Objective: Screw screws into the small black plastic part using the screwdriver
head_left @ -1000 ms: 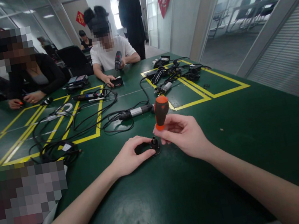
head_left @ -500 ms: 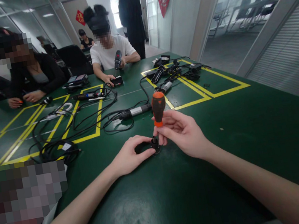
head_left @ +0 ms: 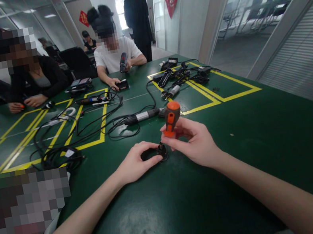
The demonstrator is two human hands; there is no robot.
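My left hand (head_left: 137,162) pinches a small black round part (head_left: 162,153) between thumb and fingers, keeping it on the green tabletop (head_left: 149,215). A short post rises from the top of that part. In my right hand (head_left: 195,140) is a screwdriver with a stubby orange and dark grey handle (head_left: 172,117), gripped low near its orange collar. The handle leans up and to the right, and its lower end points toward the black part. Whether the tip touches the part I cannot make out.
Beyond my hands lies a corded silver-and-black tool (head_left: 142,115) with looped black cables (head_left: 60,156). Yellow tape rectangles (head_left: 203,106) hold more tools and wires. A pixelated item (head_left: 25,216) lies at left. Across the table a person (head_left: 117,55) holds a power driver (head_left: 123,62); another person sits at left.
The screwdriver handle has tilted to the right and dropped slightly, with my right hand's fingers shifting around it. My left hand and the black part have stayed in place.
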